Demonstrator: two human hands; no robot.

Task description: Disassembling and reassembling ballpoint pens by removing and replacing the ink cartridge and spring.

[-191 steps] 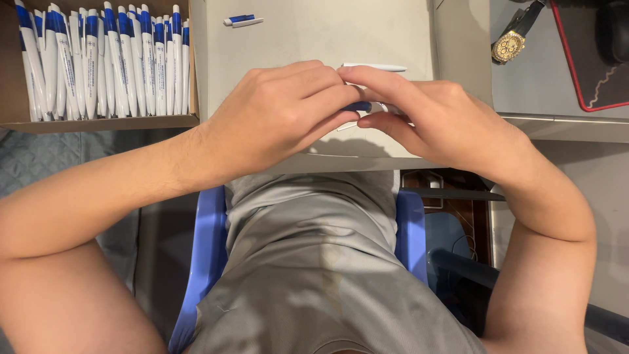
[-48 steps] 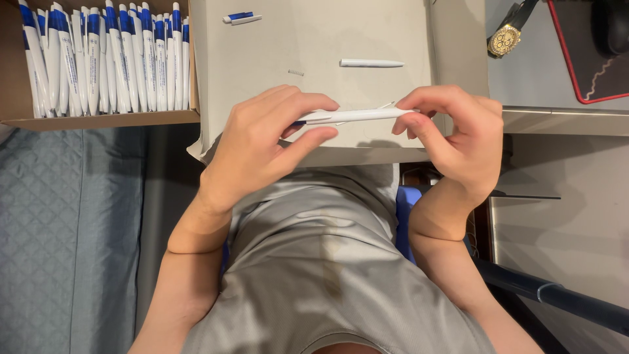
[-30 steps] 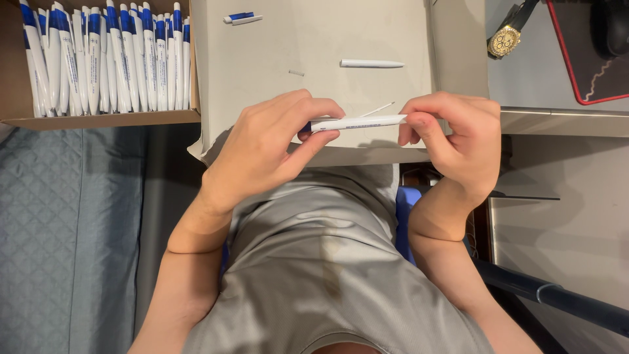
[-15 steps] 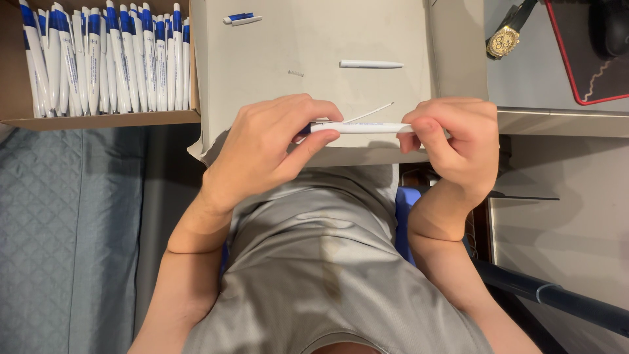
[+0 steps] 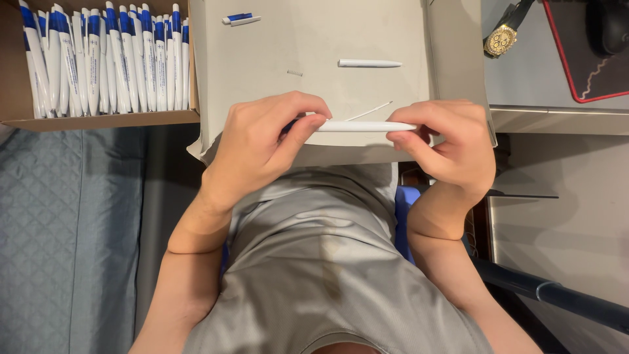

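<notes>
I am gripping a smooth, glossy white plastic pen barrel (image 5: 363,126). It is lying over matt, stiff grey card (image 5: 314,46). Brown cardboard box (image 5: 98,120) is looking rough, wristwatch (image 5: 501,40) gleaming metallic gold, blanket (image 5: 65,229) showing quilted cloth.

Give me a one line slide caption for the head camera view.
Left hand and right hand hold a white pen barrel level above a beige board, beside a box of blue-and-white pens.

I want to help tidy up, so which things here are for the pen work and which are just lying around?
For the pen work:
white pen barrel, held between left hand and right hand
spare white barrel
blue and white pen part
box of finished pens

Just lying about:
gold wristwatch
red-edged mat
</notes>
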